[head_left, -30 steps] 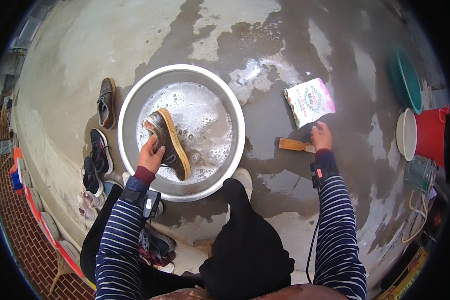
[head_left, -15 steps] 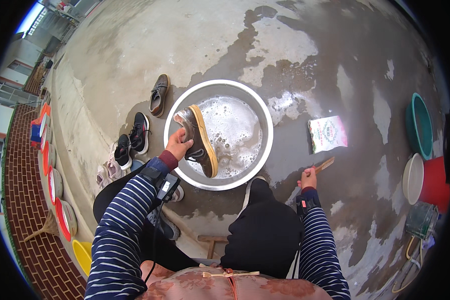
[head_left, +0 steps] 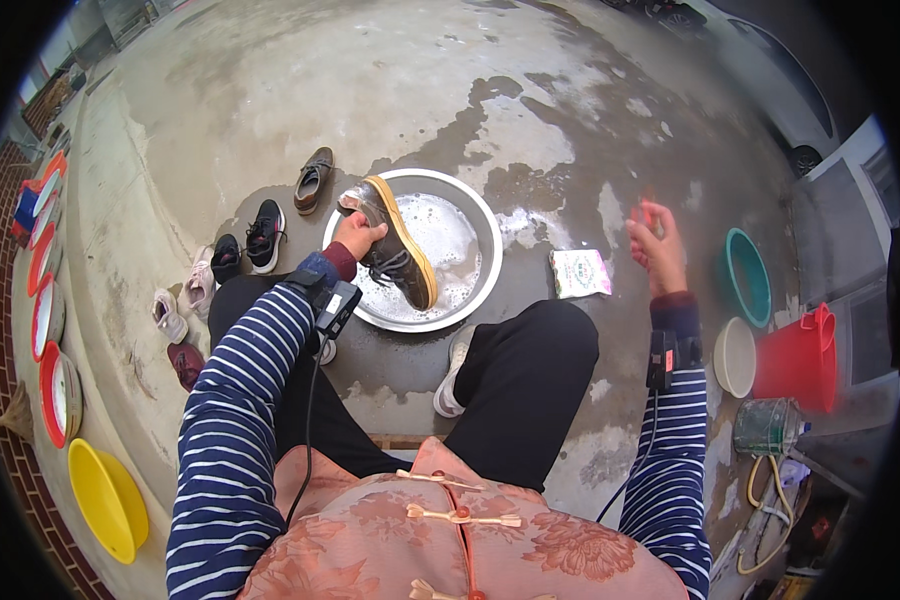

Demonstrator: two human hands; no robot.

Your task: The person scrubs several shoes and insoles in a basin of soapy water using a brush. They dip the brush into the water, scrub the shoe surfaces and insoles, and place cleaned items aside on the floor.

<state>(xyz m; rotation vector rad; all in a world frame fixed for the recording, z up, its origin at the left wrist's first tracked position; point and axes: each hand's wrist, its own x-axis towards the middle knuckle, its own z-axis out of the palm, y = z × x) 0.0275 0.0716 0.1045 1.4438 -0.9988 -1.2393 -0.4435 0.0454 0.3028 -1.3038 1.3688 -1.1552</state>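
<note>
I watch my left fingers (head_left: 375, 231) pinched on a brown shoe (head_left: 405, 262), tilted just right of them over the metal basin (head_left: 492, 256), my right fingers (head_left: 656, 217) raised, curled, blurred, any hold I cannot tell, a packet (head_left: 579, 274) lower left of them.

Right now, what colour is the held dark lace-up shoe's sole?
The sole is yellowish tan, seen best in the head view.
</note>
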